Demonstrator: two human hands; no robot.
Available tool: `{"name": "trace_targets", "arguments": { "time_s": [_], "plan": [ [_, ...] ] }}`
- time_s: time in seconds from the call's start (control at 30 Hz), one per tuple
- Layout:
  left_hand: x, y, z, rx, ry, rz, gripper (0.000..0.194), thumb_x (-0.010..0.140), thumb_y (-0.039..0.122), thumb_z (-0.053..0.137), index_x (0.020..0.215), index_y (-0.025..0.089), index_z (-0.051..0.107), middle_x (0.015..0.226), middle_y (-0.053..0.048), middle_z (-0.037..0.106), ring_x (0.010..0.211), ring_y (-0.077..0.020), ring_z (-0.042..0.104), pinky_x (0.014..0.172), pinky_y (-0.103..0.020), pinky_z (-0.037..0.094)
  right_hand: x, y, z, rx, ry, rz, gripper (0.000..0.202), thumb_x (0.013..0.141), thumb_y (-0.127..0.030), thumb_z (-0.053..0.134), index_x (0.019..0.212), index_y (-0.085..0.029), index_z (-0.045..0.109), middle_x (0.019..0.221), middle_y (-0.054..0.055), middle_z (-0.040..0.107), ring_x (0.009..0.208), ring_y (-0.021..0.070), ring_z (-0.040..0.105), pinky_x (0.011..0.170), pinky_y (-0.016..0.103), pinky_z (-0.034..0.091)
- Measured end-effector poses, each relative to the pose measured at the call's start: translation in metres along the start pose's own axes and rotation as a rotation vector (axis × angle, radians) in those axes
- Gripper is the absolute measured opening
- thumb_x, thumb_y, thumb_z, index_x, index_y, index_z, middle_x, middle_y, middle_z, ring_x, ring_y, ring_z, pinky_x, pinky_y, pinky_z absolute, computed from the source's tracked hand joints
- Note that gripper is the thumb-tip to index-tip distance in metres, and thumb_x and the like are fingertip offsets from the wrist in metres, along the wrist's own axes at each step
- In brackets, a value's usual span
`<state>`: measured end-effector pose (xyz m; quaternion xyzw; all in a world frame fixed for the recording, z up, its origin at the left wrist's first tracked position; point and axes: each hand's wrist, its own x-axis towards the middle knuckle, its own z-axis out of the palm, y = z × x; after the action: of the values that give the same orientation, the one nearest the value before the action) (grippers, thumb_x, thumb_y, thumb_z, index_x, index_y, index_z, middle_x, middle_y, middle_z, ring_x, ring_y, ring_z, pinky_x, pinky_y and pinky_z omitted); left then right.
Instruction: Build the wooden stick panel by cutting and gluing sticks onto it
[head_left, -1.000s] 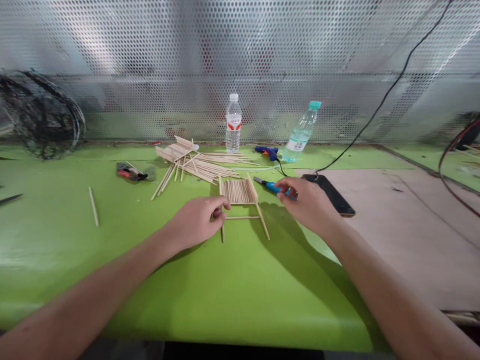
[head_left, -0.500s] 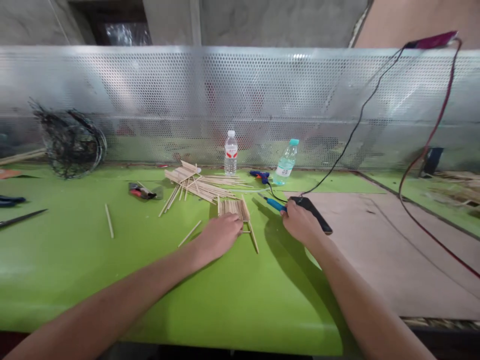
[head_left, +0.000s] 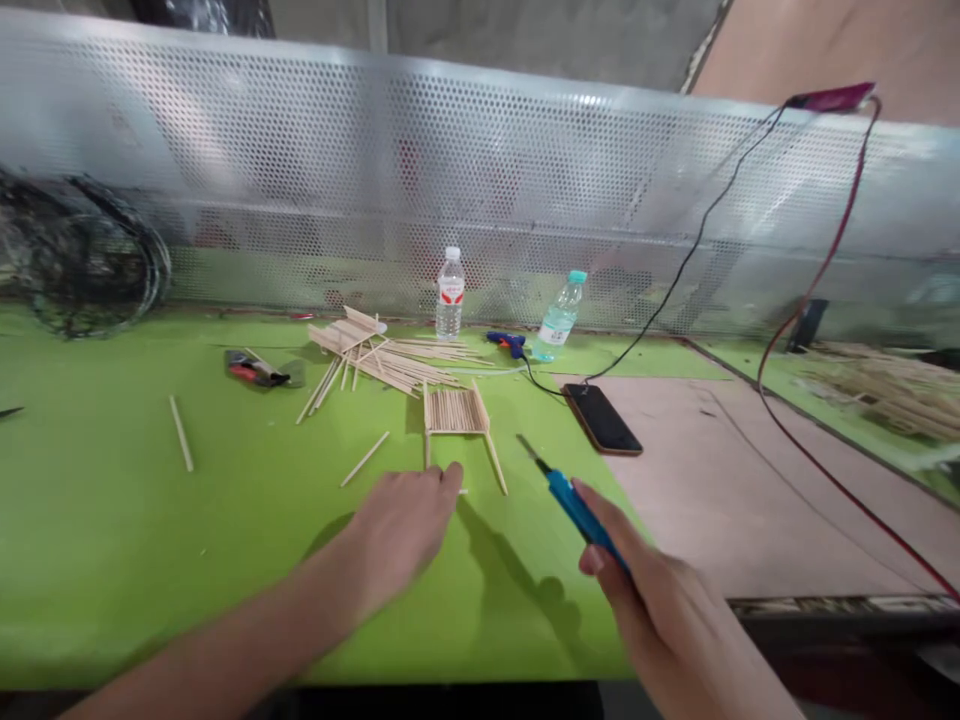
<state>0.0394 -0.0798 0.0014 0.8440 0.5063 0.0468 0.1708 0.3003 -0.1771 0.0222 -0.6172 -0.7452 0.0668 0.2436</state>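
My right hand [head_left: 637,570] is wrapped round a blue utility knife [head_left: 577,508], its blade out and aimed up and to the left. My left hand [head_left: 409,515] is closed in a pinch above the green tabletop. From its fingertips pokes the pale end of a thin wooden stick [head_left: 463,491]; the rest is hidden by the hand. Just beyond lies a small chair-like frame of glued sticks [head_left: 456,411], with a slatted panel and two legs reaching toward me. A loose stick [head_left: 365,459] rests left of it.
Behind lie a pile of sticks [head_left: 405,365] and a second stick piece [head_left: 345,330]. Two bottles, one clear [head_left: 450,300] and one green-capped [head_left: 559,320], flank a blue glue gun [head_left: 507,343]. A phone [head_left: 602,418] is at right, pliers [head_left: 259,370] at left, coiled wire [head_left: 90,260] far left.
My right hand has picked the utility knife up from beside the phone and brought it nearer. My left hand has come back off the stick frame, with a stick end now showing in its fingers.
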Motion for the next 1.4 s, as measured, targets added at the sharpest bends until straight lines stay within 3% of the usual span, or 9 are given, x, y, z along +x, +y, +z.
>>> {"name": "trace_targets", "arguments": {
  "time_s": [0.1,0.27,0.37,0.53,0.7,0.87,1.03,1.23,1.4],
  "plan": [
    [-0.018,0.012,0.010,-0.016,-0.051,-0.065,0.052,0.091,0.000,0.034,0.126,0.018,0.069,0.084,-0.015,0.073,0.058,-0.0225,0.065,0.050,-0.032,0.049,-0.032,-0.020,0.009,0.083,-0.065,-0.064,0.064,0.104,-0.026,0.034,0.166,-0.036,0.020,0.078,0.003,0.076,0.061,0.0244,0.073,0.053,0.032,0.057],
    [-0.024,0.020,0.019,-0.129,-0.036,-0.120,0.048,0.095,0.005,0.033,0.119,0.020,0.072,0.094,-0.015,0.077,0.068,-0.0245,0.071,0.055,-0.034,0.054,-0.036,-0.033,0.025,0.112,-0.194,-0.091,0.064,0.100,-0.021,0.033,0.164,-0.027,0.033,0.071,0.007,0.075,0.058,0.0251,0.073,0.055,0.032,0.060],
    [-0.022,0.018,0.022,-0.190,-0.003,-0.105,0.043,0.097,0.010,0.036,0.113,0.021,0.074,0.091,-0.013,0.077,0.067,-0.0241,0.072,0.054,-0.034,0.055,-0.031,-0.032,0.035,0.121,-0.252,-0.047,0.067,0.098,-0.025,0.036,0.164,-0.030,0.032,0.068,0.008,0.075,0.058,0.0286,0.074,0.057,0.034,0.062],
    [-0.024,0.015,0.026,-0.187,0.010,-0.096,0.041,0.099,0.010,0.034,0.110,0.021,0.072,0.090,-0.010,0.078,0.066,-0.0214,0.072,0.057,-0.033,0.056,-0.032,-0.028,0.046,0.137,-0.221,-0.044,0.079,0.093,-0.029,0.045,0.166,-0.039,0.016,0.084,0.007,0.081,0.064,0.0326,0.077,0.056,0.038,0.064],
    [-0.023,0.016,0.026,-0.213,-0.053,-0.147,0.038,0.101,0.014,0.034,0.112,0.019,0.070,0.087,-0.011,0.076,0.062,-0.0208,0.071,0.052,-0.030,0.052,-0.036,-0.028,0.048,0.125,-0.197,-0.064,0.089,0.089,-0.028,0.047,0.164,-0.043,0.002,0.076,0.001,0.080,0.063,0.0361,0.076,0.046,0.040,0.063],
    [-0.022,0.016,0.026,-0.254,-0.039,-0.135,0.040,0.104,0.022,0.029,0.110,0.023,0.069,0.085,-0.010,0.075,0.060,-0.0210,0.069,0.050,-0.029,0.050,-0.036,-0.034,0.045,0.022,-0.201,-0.123,0.085,0.095,-0.015,0.039,0.166,-0.033,-0.003,0.095,0.007,0.082,0.067,0.0293,0.077,0.060,0.038,0.066],
    [-0.022,0.017,0.025,-0.267,-0.080,-0.171,0.041,0.103,0.025,0.028,0.110,0.020,0.068,0.087,-0.012,0.074,0.062,-0.0228,0.069,0.052,-0.032,0.051,-0.034,-0.038,0.041,-0.042,-0.195,-0.183,0.088,0.096,-0.012,0.036,0.164,-0.030,-0.018,0.098,0.010,0.081,0.070,0.0293,0.078,0.061,0.041,0.067],
    [-0.023,0.015,0.026,-0.255,-0.078,-0.162,0.038,0.105,0.026,0.029,0.111,0.019,0.066,0.091,-0.012,0.075,0.066,-0.0230,0.071,0.055,-0.033,0.053,-0.037,-0.035,0.040,-0.074,-0.114,-0.195,0.084,0.098,-0.016,0.039,0.167,-0.030,-0.007,0.126,0.016,0.074,0.099,0.0361,0.078,0.077,0.053,0.066],
    [-0.024,0.015,0.024,-0.265,-0.094,-0.180,0.035,0.104,0.023,0.032,0.111,0.017,0.066,0.091,-0.012,0.075,0.067,-0.0238,0.072,0.054,-0.034,0.054,-0.038,-0.035,0.040,-0.023,-0.152,-0.173,0.083,0.099,-0.016,0.041,0.168,-0.032,-0.003,0.132,0.013,0.072,0.107,0.0340,0.076,0.084,0.050,0.065]
  ]
}}
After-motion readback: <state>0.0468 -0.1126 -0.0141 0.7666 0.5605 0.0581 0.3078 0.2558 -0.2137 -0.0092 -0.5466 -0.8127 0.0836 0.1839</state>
